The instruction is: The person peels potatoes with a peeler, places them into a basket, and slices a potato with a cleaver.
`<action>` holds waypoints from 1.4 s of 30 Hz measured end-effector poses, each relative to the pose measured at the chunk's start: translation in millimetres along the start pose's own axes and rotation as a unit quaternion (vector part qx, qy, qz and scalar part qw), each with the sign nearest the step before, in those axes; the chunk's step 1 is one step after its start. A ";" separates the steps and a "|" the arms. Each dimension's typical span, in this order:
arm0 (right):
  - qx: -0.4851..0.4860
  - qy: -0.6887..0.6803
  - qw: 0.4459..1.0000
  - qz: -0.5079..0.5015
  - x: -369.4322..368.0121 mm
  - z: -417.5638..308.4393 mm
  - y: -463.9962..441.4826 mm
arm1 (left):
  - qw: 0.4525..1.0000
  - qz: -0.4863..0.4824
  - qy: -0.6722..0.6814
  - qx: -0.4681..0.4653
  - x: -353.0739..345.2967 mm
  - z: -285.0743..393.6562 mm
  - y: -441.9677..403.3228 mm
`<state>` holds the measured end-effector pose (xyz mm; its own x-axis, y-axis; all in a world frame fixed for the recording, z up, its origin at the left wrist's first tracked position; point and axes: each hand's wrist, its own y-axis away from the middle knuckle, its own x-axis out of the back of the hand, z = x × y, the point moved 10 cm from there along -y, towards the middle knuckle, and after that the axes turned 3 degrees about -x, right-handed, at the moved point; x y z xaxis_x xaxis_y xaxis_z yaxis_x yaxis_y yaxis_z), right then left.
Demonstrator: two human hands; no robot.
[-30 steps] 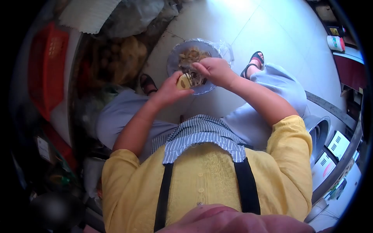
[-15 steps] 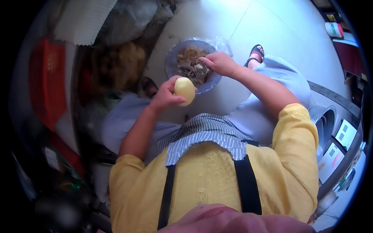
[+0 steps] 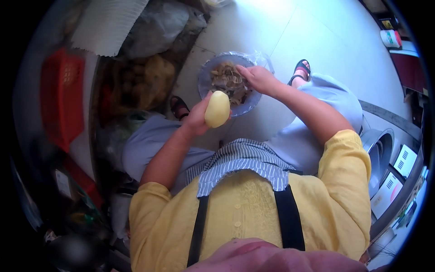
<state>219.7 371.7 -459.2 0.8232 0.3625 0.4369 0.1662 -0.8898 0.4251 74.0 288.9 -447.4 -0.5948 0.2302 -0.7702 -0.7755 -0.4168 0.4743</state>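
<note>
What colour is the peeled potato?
The peeled potato is pale yellow all over its visible side, clearest in the head view.

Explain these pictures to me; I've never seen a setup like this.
There's no machine here, just a person working bare-handed. One camera, worn on the head, looks forward and down, so the yellow shirt and striped apron fill much of the lower part. The left hand holds what looks like a peeled potato, smooth and pale yellow. The right hand is over the rim of a plastic-lined bin; whether it grips a tool is hard to tell. The bin stands on the tiled floor, with peel-like scraps inside.
</note>
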 end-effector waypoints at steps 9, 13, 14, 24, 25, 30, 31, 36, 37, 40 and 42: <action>-0.038 -0.139 0.987 -0.071 -6.7 -23.7 11.7 | 0.977 0.181 -0.090 -0.071 37.1 1.0 -5.1; -0.092 -0.043 0.992 -0.080 -8.5 11.9 8.8 | 0.993 0.073 0.071 -0.061 11.7 8.8 -8.2; -0.113 -0.072 0.987 -0.088 -12.8 23.7 8.7 | 0.992 0.075 0.063 -0.082 10.2 20.6 -2.9; -0.089 -0.114 0.983 -0.110 -24.9 0.1 10.9 | 0.742 0.225 -0.240 -0.584 -59.8 268.1 247.4; -0.086 -0.108 0.985 -0.107 -23.9 -1.4 12.9 | 0.703 0.326 -0.190 -0.604 -36.6 291.2 281.2; -0.078 -0.103 0.986 -0.110 -26.5 10.7 14.1 | 0.655 0.481 -0.289 -0.506 -14.9 353.9 347.9; -0.071 -0.090 0.986 -0.125 -28.6 6.7 18.0 | 0.667 0.480 -0.312 -0.477 22.3 363.1 349.7; -0.044 -0.006 0.990 -0.135 -31.9 13.8 20.4 | 0.500 0.592 -0.418 -0.474 19.8 355.1 358.3; -0.049 -0.006 0.990 -0.135 -33.6 13.2 23.7 | 0.514 0.495 -0.446 -0.540 -23.4 340.7 342.2; 0.025 0.013 0.996 -0.090 -30.3 -22.7 39.7 | 0.270 0.364 -0.783 -0.427 -133.8 253.1 291.1; 0.196 0.114 0.973 0.041 -13.4 -83.0 67.4 | 0.384 0.327 -0.822 -0.265 -98.3 224.0 254.9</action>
<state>174.8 329.9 -370.6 0.7080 0.2980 0.6403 0.3364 -0.9395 0.0653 -112.6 357.0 -155.3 -0.2923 -0.0131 0.9562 -0.4546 -0.8778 -0.1510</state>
